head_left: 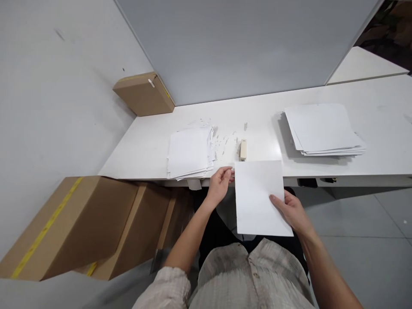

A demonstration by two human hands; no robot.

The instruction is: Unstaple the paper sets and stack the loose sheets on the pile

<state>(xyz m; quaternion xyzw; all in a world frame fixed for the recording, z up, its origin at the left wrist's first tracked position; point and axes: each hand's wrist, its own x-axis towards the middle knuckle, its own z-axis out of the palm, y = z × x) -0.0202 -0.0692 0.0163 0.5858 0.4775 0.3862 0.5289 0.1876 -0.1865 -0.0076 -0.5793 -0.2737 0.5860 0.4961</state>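
Observation:
My right hand grips a blank white sheet by its right edge, the thumb lying on top and the fingers underneath. The sheet is over my lap, its far edge at the table's front edge. At its upper left corner is my left hand, thumb and fingers pinched together; whatever they hold is too small to make out. Just beyond the sheet lies a small cream-coloured block-like tool. A loose stack of white sheets is to the left, and a thicker stack to the right.
Small scraps are scattered on the white table between the stacks. A cardboard box stands in the back left corner. Larger cartons crowd the floor at left. A grey panel rises behind the table.

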